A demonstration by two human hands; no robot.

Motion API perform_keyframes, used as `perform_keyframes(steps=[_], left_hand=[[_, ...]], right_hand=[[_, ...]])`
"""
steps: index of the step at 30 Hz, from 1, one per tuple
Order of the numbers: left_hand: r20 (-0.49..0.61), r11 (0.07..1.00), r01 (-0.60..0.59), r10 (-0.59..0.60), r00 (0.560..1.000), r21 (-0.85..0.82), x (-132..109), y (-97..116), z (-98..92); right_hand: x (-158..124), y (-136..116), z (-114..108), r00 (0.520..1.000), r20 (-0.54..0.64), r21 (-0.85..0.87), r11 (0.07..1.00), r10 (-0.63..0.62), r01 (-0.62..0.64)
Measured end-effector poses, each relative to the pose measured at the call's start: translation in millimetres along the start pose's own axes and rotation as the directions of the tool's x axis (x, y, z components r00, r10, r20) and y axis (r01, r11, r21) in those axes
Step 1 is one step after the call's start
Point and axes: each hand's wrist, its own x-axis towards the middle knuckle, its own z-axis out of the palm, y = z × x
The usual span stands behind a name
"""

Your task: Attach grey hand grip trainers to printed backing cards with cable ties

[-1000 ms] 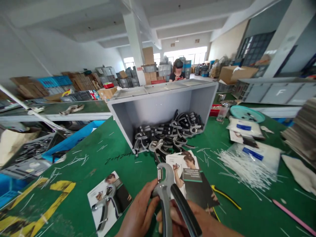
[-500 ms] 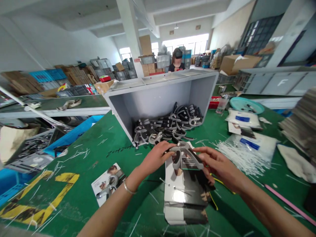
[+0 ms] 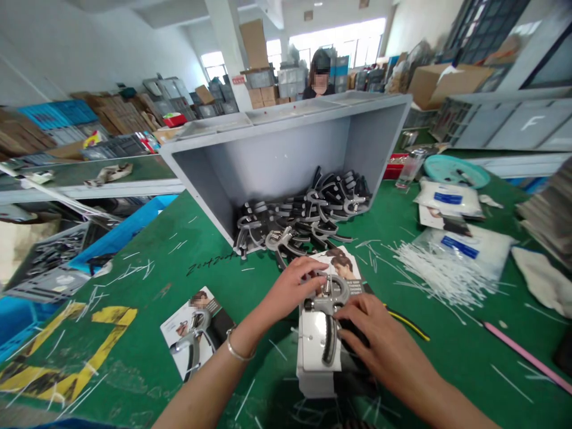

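A grey and black hand grip with a metal spring lies over a stack of printed cards. My left hand has its fingers closed on the upper left of this hand grip. On its right side, my right hand pinches near the handle, its fingertips partly hidden. Another hand grip rests on a single printed card to the left. Behind my hands, a grey crate tipped on its side holds several more hand grips.
White plastic ties are heaped at the right, beside plastic bags and a turquoise plate. Yellow-handled pliers and a pink stick lie right of the cards. A person is behind the crate.
The held hand grip has turned and come down onto the cards, with its handles now towards me. Both hands have shifted with it. The camera view has tilted down.
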Motion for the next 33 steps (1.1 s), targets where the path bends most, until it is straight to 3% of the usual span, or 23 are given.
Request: perform_keyframes(steps=[3, 8, 12, 15, 22, 33], left_hand=[[0.03, 0.999, -0.019, 0.02, 0.999, -0.045, 3, 7, 10.9], [0.005, 0.993, -0.073, 0.073, 0.997, 0.092, -13, 17, 18.9], [-0.007, 0.977, -0.118, 0.121, 0.993, 0.176, -20, 15, 24.7], [-0.037, 0.989, -0.082, 0.087, 0.996, 0.124, -21, 12, 29.6], [-0.069, 0.998, 0.027, -0.031, 0.997, -0.064, -22, 8, 33.6], [-0.079, 0.993, 0.06, -0.068, 0.995, -0.099, -23, 7, 33.2]], right_hand=[[10, -1, 9, 0.998, -0.048, -0.018, 0.999, 0.03, -0.031], [14, 6, 14, 0.992, -0.123, 0.033, 0.999, 0.041, -0.037], [19, 10, 10, 0.974, -0.226, 0.185, 0.982, 0.015, 0.028], [23, 13, 5, 0.954, -0.29, 0.266, 0.964, 0.076, 0.004], [23, 19, 7, 0.993, -0.096, 0.27, 0.962, 0.069, -0.041], [22, 21, 6, 0.999, -0.023, 0.222, 0.975, 0.023, -0.017]])
